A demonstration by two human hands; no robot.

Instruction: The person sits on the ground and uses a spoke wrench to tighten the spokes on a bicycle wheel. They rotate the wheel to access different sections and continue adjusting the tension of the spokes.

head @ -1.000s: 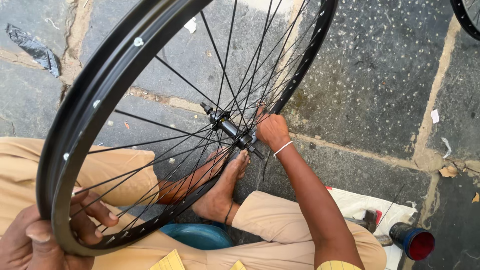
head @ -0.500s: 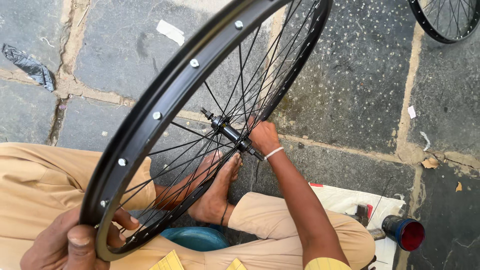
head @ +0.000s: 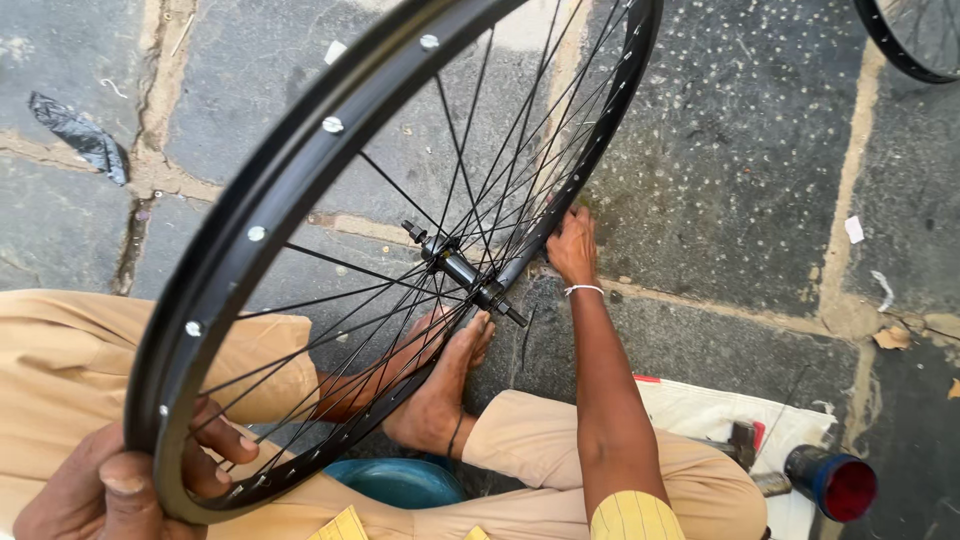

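Observation:
A black bicycle wheel rim (head: 300, 160) with thin spokes and a black hub (head: 462, 270) stands upright over my crossed legs. My left hand (head: 120, 485) grips the near part of the rim at the bottom left, thumb on top. My right hand (head: 572, 245) reaches out and holds the far side of the rim near the stone floor, a thin white band on its wrist. My bare feet (head: 430, 390) rest under the hub.
A blue bowl (head: 400, 482) sits between my legs. On a white cloth (head: 720, 415) at the right lie a blue and red can (head: 830, 480) and a small tool. Another wheel (head: 915, 45) shows at the top right. A black scrap (head: 80, 135) lies left.
My right hand has moved from the hub out to the far side of the rim. The wheel has shifted and turned, and my left hand's grip sits lower on the rim.

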